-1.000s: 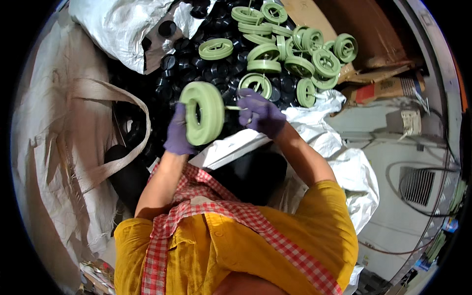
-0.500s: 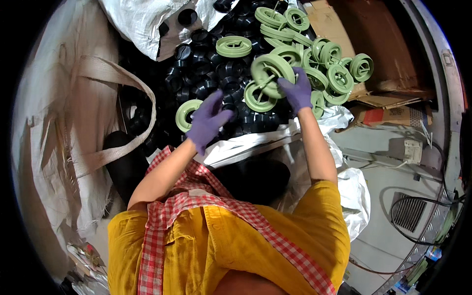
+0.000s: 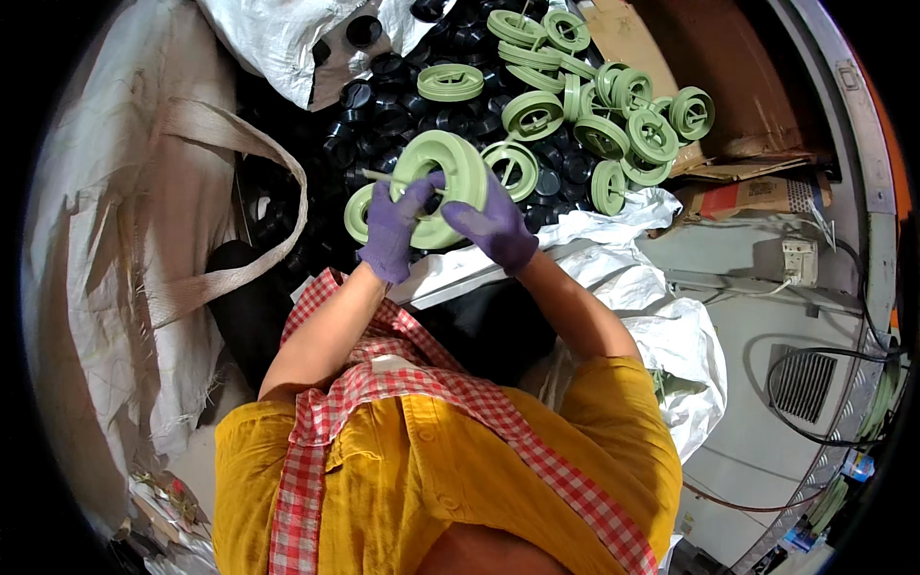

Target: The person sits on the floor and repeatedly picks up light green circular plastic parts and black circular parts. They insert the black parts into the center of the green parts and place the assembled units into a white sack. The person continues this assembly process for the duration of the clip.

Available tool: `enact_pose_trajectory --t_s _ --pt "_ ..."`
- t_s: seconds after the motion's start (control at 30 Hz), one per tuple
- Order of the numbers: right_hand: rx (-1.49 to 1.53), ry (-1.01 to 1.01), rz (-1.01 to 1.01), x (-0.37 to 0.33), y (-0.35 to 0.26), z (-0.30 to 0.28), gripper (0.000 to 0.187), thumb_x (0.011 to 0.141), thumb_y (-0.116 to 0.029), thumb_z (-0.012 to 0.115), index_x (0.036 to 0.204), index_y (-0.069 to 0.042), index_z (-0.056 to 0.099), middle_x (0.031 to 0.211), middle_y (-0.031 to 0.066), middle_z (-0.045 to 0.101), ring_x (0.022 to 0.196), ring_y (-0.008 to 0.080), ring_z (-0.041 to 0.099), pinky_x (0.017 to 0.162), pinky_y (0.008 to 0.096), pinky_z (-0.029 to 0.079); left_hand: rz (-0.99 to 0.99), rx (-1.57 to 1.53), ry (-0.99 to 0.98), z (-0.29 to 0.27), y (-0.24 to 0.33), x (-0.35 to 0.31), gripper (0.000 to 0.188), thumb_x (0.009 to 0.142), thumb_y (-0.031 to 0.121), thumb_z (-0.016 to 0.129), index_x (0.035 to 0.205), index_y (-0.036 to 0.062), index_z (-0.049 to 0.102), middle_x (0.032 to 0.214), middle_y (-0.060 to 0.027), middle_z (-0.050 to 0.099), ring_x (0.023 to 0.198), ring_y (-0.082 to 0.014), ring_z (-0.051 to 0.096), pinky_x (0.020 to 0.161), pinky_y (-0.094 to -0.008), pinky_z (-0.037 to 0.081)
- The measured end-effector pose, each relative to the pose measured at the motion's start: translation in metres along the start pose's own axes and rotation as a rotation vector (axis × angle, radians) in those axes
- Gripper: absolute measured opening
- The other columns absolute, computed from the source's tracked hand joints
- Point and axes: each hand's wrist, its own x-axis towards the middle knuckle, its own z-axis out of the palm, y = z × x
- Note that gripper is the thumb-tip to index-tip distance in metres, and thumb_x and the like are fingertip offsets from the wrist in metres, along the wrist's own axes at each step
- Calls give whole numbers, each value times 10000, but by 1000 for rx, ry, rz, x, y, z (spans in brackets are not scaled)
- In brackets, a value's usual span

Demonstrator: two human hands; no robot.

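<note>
Both my hands wear purple gloves and hold one light green plastic spool [image 3: 448, 175] above a heap of black plastic caps [image 3: 383, 105]. My left hand [image 3: 396, 228] grips its left rim, with a thin pale stick showing at the fingers. My right hand [image 3: 495, 222] clasps its lower right side. Another green spool [image 3: 358, 213] lies just behind my left hand. A pile of several more green spools [image 3: 613, 115] lies to the upper right on the black caps.
A large white woven sack [image 3: 144, 220] with a loop handle stands open at the left. White sacking [image 3: 661, 316] drapes at the right. Torn cardboard [image 3: 747, 187] and a wall socket [image 3: 798, 261] with cables lie at the far right.
Half a second ago my hands were apart, the right one reaching into the spool pile; now both have come together at the middle around one green spool.
</note>
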Motion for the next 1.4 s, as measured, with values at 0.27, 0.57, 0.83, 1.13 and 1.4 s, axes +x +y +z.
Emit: enact_pose_trajectory --t_s 0.27,0.57,0.83,1.13,1.4 --pt "-232 47 -143 11 7 -6 695 645 -203 786 1226 6 466 1116 177 532 952 310 589 816 384 489 -11 25 -85 9 -13 8 390 958 260 461 1302 82 414 1167 -85 543 1014 -189 574 847 -302 495" --pt "-492 -171 -88 28 123 -84 340 769 -99 586 1089 -9 514 924 140 597 937 286 568 796 372 481 -167 -240 157 -59 1 12 394 844 191 627 1193 49 513 1054 -78 603 909 -197 623 784 -355 536" --pt "-1695 -537 -178 42 183 -166 239 751 -105 543 972 -164 615 936 68 626 978 289 548 859 413 424 194 626 457 -118 -18 0 589 835 142 661 1331 -32 395 1258 -166 507 1110 -203 516 950 -307 423" --pt "-363 106 -6 28 67 -39 419 785 -60 602 1172 -54 442 1091 115 507 966 228 550 863 348 444 89 166 275 -30 -46 19 549 825 281 652 1248 -25 483 1039 -80 581 912 -111 556 822 -249 459" --pt "-886 113 -365 13 35 -18 360 736 -26 647 1084 -5 557 1195 202 500 1004 344 575 854 380 491 -73 -234 340 -24 5 2 353 918 184 522 1244 116 407 1161 -84 479 895 -157 540 744 -274 479"
